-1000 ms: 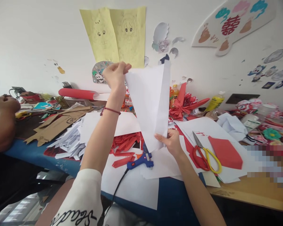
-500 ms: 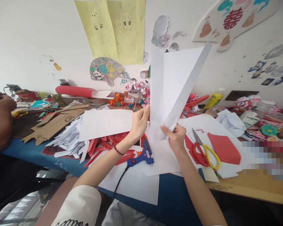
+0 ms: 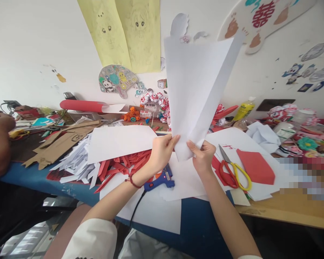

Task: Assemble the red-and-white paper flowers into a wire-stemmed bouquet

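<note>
1. The left hand [image 3: 162, 151] and right hand [image 3: 203, 156] both pinch the narrow bottom tip of a white paper [image 3: 194, 93], folded to a cone-like wedge and held upright above the table [image 3: 199, 230].
2. The step looks like shaping the fold at the tip; the next move likely calls for pressing the crease flat while the edges stay aligned.
3. Just below the paper lies a glue gun [image 3: 160, 181]; right of it, scissors [image 3: 236, 172]; left, red strips [image 3: 124, 165].
4. Far left of the paper, another person's arm [image 3: 0, 144] rests on the table.
</note>
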`<state>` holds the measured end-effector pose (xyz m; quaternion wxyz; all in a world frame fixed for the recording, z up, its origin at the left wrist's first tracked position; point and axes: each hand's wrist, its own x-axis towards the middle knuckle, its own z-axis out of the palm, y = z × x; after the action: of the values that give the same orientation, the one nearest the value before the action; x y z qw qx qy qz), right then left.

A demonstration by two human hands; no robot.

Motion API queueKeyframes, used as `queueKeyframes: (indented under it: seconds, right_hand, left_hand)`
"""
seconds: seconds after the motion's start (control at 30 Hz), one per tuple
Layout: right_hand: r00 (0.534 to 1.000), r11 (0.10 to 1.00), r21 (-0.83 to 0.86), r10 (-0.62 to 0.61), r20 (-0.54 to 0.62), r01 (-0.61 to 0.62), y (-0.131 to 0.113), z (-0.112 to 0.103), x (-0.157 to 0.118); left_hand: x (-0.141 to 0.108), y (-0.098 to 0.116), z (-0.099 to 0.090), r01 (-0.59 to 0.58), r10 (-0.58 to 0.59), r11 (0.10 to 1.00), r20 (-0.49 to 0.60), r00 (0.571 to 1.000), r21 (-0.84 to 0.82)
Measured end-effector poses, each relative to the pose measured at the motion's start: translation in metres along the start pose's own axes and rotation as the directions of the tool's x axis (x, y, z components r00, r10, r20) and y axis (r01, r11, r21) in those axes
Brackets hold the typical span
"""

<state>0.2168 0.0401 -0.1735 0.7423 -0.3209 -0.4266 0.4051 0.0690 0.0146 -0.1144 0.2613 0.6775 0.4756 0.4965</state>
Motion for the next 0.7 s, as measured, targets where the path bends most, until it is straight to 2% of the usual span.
queueKeyframes:
  seconds: [0.13, 0.2, 0.5, 0.6, 0.7]
  right_hand:
    - [0.999, 1.0, 0.028, -0.009, -0.05, 0.01, -0.001, 0.001, 0.001]
    - [0.998, 1.0, 0.015, -0.009, -0.058, 0.01, -0.002, 0.001, 0.001]
    - [0.99, 0.998, -0.039, -0.044, -0.135, 0.039, -0.002, -0.001, 0.001]
    - [0.986, 0.998, -0.044, -0.052, -0.16, 0.046, -0.003, -0.001, 0.0]
    - [0.986, 0.996, -0.077, -0.059, -0.157, 0.048, -0.004, 0.0, 0.0]
  left_hand:
    - [-0.007, 0.001, 0.003, 0.012, -0.015, 0.999, 0.066, 0.998, 0.039]
    - [-0.01, -0.001, 0.005, 0.027, -0.029, 0.999, 0.061, 0.998, 0.037]
    - [-0.023, -0.006, 0.013, 0.2, -0.161, 0.955, 0.184, 0.97, -0.22]
    - [-0.026, -0.004, 0.013, 0.195, -0.157, 0.961, 0.189, 0.969, -0.198]
    - [-0.029, -0.003, 0.016, 0.165, -0.145, 0.978, 0.15, 0.978, -0.129]
